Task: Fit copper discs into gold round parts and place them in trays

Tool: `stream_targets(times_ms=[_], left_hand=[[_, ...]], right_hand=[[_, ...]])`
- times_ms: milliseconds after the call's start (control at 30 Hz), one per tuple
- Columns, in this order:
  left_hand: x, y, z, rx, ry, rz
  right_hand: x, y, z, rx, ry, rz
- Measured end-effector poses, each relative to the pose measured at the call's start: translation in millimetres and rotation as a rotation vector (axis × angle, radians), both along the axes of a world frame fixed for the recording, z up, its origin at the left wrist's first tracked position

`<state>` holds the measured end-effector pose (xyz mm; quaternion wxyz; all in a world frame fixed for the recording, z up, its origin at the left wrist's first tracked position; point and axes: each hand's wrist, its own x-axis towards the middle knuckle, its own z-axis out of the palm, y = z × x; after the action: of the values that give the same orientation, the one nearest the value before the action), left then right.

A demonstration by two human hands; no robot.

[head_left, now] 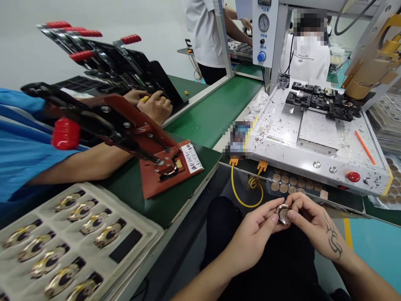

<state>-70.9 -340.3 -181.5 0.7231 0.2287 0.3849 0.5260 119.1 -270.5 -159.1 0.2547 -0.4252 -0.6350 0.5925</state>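
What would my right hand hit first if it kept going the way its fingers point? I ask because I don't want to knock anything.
The right hand points left, fingertips on the small round metal part; beyond that it meets your left hand, which holds the part too.

On my left lies a tray (138,234) of gold-coloured rings (82,210), and beyond it a red toggle-clamp press (163,163) rests on the green bench (206,117), beside a co-worker's blue sleeve (19,142). To my right I see a white machine bed (313,138) carrying black fixtures (322,102), an orange pencil (365,146) and a red button (353,176) (its surface is heavily scuffed). A pressure gauge (263,22) is mounted on the white panel behind, and a yellow cable (241,196) loops below the bed's front edge.
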Motion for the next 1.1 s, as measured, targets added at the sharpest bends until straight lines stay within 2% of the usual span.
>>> stream_targets(times_ms=[300, 467, 700, 800, 867, 900, 967, 1100], left_hand=[[3.3, -0.5, 5.0, 0.028, 0.048, -0.007], [5.9, -0.3, 1.8, 0.053, 0.092, -0.018], [12.1, -3.3, -12.6, 0.129, 0.411, 0.017], [7.1, -3.0, -11.8, 0.235, 0.615, -0.012], [1.3, -1.0, -7.9, 0.288, 0.671, -0.025], [-1.6, 0.3, -5.5, 0.291, 0.649, -0.019], [-6.3, 2.8, -1.3, 0.248, 0.538, 0.017], [-8.9, 3.3, 1.6, 0.126, 0.391, 0.109]], right_hand=[[0.4, -0.7, -3.2, 0.020, 0.002, -0.020], [-0.1, -2.0, -6.6, 0.074, -0.029, -0.003], [1.8, -7.1, -25.6, 0.422, -0.158, -0.098], [2.9, -2.0, -25.4, 0.473, -0.195, 0.045], [1.9, 2.2, -21.9, 0.508, -0.174, 0.150], [0.8, 3.8, -20.2, 0.507, -0.154, 0.163], [-2.9, 5.6, -18.6, 0.429, -0.114, 0.098], [-15.1, 3.6, -23.0, 0.042, 0.035, -0.081]])
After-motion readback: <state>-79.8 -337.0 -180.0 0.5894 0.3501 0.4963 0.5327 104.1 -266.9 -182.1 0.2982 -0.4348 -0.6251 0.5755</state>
